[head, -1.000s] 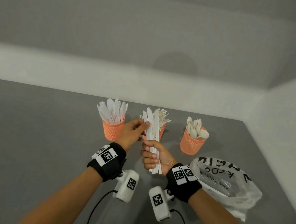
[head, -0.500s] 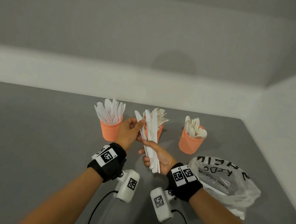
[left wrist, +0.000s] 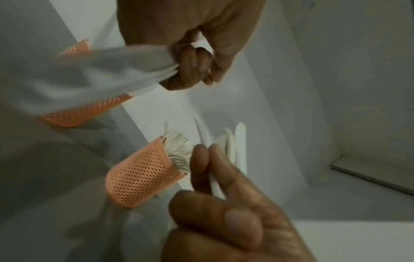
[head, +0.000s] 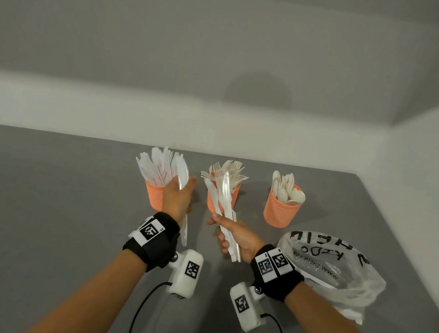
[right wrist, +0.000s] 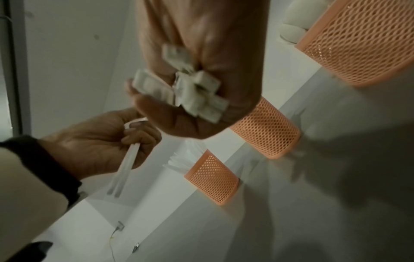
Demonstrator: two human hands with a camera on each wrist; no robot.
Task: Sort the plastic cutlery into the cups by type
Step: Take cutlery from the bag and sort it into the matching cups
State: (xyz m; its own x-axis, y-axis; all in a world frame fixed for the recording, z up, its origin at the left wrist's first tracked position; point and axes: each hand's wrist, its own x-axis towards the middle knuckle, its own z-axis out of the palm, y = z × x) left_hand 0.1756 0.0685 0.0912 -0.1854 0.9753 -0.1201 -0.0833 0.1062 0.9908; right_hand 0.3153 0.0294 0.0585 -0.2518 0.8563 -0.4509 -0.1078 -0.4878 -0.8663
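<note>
Three orange mesh cups stand in a row: the knife cup on the left, the fork cup in the middle, the spoon cup on the right. My left hand pinches a white plastic knife just in front of the knife cup, blade up by the rim. The right wrist view shows what may be two knives in that hand. My right hand grips a bundle of white knives upright in front of the fork cup; their handle ends stick out below the fist.
A crumpled clear plastic bag with black lettering lies on the grey table to the right of my right wrist. White walls close the table at the back and on the right. Cables trail from both wrist cameras.
My left hand has drawn a knife out of the bundle and carried it left to the knife cup. My right hand has stayed in place with the bundle.
</note>
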